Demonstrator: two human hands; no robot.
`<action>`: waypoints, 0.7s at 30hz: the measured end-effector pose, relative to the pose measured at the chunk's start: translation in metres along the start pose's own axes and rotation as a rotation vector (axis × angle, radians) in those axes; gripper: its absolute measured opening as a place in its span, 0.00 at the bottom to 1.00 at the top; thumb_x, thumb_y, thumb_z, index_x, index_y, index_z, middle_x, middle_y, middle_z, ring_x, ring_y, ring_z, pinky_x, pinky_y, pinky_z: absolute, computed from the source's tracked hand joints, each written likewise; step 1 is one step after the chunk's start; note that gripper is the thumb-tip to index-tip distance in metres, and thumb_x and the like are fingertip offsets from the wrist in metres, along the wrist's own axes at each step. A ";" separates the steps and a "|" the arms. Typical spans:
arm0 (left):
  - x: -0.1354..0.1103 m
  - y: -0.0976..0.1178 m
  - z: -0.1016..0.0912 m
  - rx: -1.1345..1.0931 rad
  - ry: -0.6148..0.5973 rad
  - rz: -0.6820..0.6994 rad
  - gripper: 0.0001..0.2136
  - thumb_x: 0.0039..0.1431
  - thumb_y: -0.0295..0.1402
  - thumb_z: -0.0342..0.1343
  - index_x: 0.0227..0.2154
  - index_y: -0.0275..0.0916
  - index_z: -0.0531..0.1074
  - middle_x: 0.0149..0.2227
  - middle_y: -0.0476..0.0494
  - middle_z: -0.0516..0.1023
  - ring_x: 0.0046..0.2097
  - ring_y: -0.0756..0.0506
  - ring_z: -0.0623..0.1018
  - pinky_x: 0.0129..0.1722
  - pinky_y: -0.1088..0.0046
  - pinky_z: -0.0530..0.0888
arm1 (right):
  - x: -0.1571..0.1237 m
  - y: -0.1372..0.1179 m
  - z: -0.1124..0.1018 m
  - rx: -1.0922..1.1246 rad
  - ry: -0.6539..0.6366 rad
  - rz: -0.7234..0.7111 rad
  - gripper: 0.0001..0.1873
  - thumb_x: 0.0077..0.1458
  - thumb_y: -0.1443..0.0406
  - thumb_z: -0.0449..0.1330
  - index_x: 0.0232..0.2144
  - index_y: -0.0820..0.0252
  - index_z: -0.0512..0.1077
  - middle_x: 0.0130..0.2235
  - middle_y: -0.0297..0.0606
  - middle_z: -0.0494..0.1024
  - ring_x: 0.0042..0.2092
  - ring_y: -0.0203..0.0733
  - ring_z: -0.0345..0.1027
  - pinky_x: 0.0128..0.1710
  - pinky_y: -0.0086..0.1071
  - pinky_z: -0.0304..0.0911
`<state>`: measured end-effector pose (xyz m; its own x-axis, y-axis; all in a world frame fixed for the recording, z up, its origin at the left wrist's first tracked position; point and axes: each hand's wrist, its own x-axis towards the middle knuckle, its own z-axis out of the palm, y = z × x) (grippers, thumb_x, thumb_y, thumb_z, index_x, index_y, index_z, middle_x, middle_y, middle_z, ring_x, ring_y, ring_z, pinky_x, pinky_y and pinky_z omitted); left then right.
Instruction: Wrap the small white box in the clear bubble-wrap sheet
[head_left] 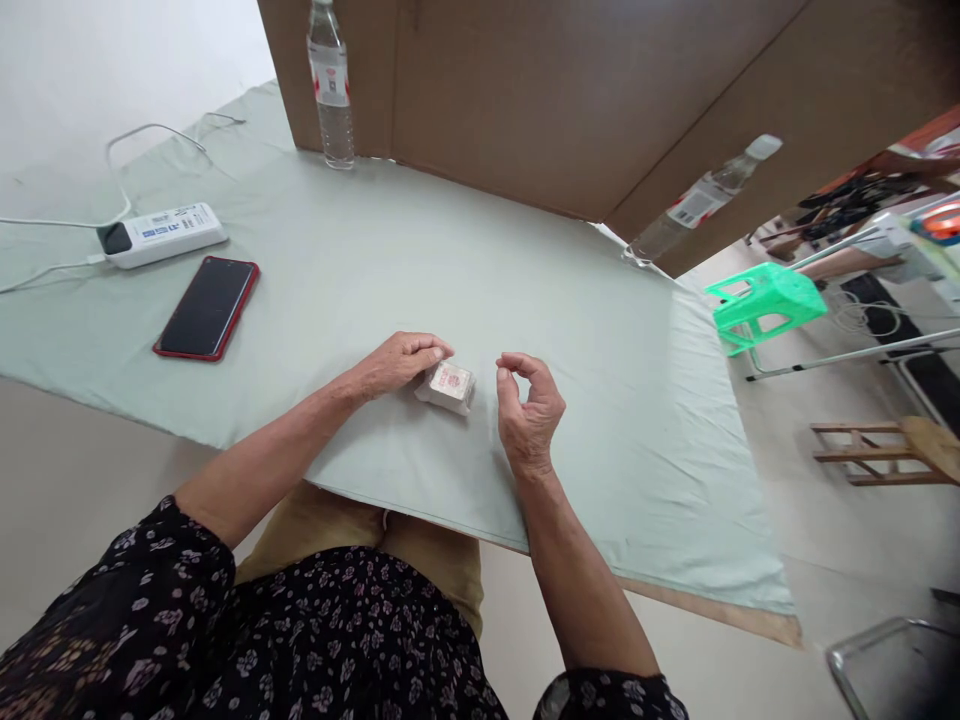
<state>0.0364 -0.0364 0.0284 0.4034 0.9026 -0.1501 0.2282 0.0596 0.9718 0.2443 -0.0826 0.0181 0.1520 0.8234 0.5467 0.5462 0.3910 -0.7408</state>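
Observation:
A small box in clear plastic wrap (452, 381), its pale top printed in red, lies on the table in front of me. My left hand (401, 362) holds it at the far left corner, thumb and fingertips against the wrap. Just right of the box, apart from it, my right hand (531, 410) is raised with thumb and index fingertip brought together in a pinch. Whether anything thin is between those fingertips is too small to tell.
A pale green cloth covers the table (360, 270). To the left lie a red-cased phone (207, 308) and a white power strip (166, 235) with cables. Water bottles stand by the cardboard panel, one at left (331, 95), one at right (694, 210). Off the right side are a green stool (772, 300) and a wooden stool (892, 450).

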 end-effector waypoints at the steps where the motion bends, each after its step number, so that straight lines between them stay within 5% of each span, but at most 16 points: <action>1: 0.000 0.000 -0.002 0.001 0.018 0.005 0.19 0.60 0.43 0.54 0.46 0.37 0.78 0.36 0.44 0.80 0.34 0.48 0.73 0.35 0.72 0.68 | 0.001 0.002 0.000 0.000 -0.015 0.002 0.07 0.60 0.65 0.56 0.39 0.53 0.74 0.40 0.38 0.80 0.44 0.45 0.74 0.51 0.44 0.66; 5: -0.001 0.001 -0.007 -0.010 0.062 0.023 0.17 0.58 0.40 0.55 0.47 0.38 0.78 0.50 0.42 0.80 0.46 0.45 0.76 0.46 0.69 0.70 | 0.002 0.006 -0.001 -0.013 -0.112 -0.053 0.09 0.60 0.65 0.57 0.42 0.52 0.75 0.46 0.40 0.79 0.51 0.47 0.72 0.54 0.47 0.66; 8: -0.003 0.005 -0.008 -0.014 0.051 0.029 0.18 0.56 0.38 0.56 0.47 0.38 0.78 0.50 0.42 0.80 0.48 0.44 0.76 0.49 0.67 0.70 | 0.000 0.004 0.000 -0.085 -0.209 -0.121 0.11 0.62 0.63 0.57 0.46 0.50 0.75 0.52 0.41 0.77 0.55 0.48 0.70 0.57 0.49 0.64; 13: -0.005 0.008 -0.003 0.012 0.013 0.026 0.16 0.53 0.37 0.56 0.43 0.35 0.79 0.38 0.43 0.80 0.37 0.47 0.74 0.38 0.71 0.70 | -0.004 0.004 0.002 -0.171 -0.319 -0.189 0.13 0.64 0.61 0.56 0.49 0.50 0.76 0.57 0.43 0.74 0.56 0.49 0.69 0.56 0.48 0.63; 21: -0.003 0.006 0.000 0.037 0.013 0.081 0.12 0.51 0.36 0.57 0.36 0.36 0.79 0.38 0.43 0.79 0.33 0.50 0.72 0.31 0.74 0.67 | -0.003 0.001 0.005 -0.339 -0.385 -0.351 0.11 0.64 0.58 0.57 0.44 0.50 0.77 0.59 0.43 0.74 0.58 0.54 0.67 0.57 0.49 0.57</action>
<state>0.0364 -0.0384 0.0348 0.4100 0.9095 -0.0687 0.2280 -0.0293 0.9732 0.2402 -0.0827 0.0132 -0.3575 0.7836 0.5080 0.7506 0.5648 -0.3430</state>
